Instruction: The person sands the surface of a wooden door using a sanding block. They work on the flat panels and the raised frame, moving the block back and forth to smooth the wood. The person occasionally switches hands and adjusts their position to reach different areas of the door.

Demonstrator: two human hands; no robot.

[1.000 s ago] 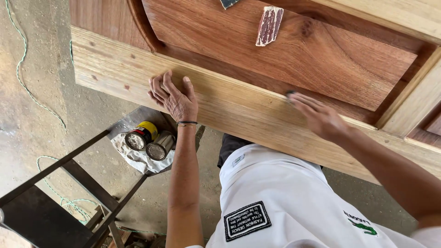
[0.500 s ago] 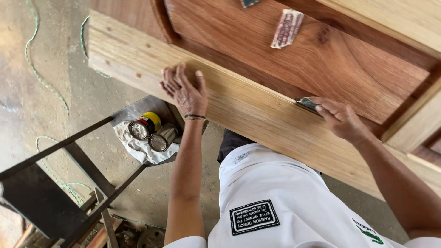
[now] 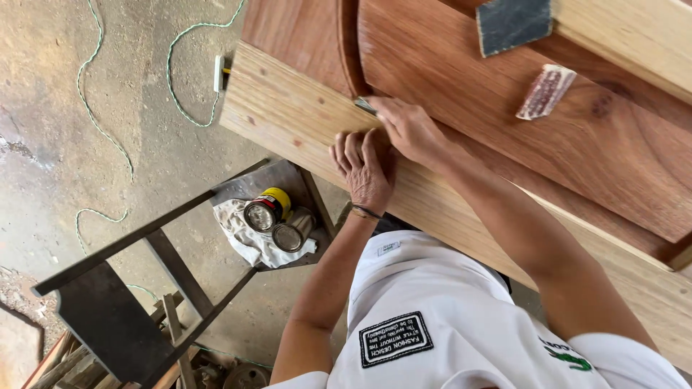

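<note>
A wooden door [image 3: 288, 108] lies flat before me, with a pale frame rail and a reddish-brown panel [image 3: 577, 151]. My left hand [image 3: 364, 169] rests flat on the pale rail, fingers together. My right hand [image 3: 407, 126] crosses just above it and presses a small dark piece of sandpaper [image 3: 364, 105] into the groove where rail meets panel. Only an edge of that piece shows under the fingers.
A dark sanding sheet [image 3: 513, 23] and a worn reddish sandpaper scrap [image 3: 544, 92] lie on the panel. Below the door's edge, a metal stand [image 3: 173, 263] holds two tins [image 3: 277, 220] on a white rag [image 3: 249, 238]. A green cord [image 3: 108, 130] trails over the concrete floor.
My right hand has slid left along the groove with the sandpaper until it sits just above my left hand. The view has shifted, so the door's left corner now shows.
</note>
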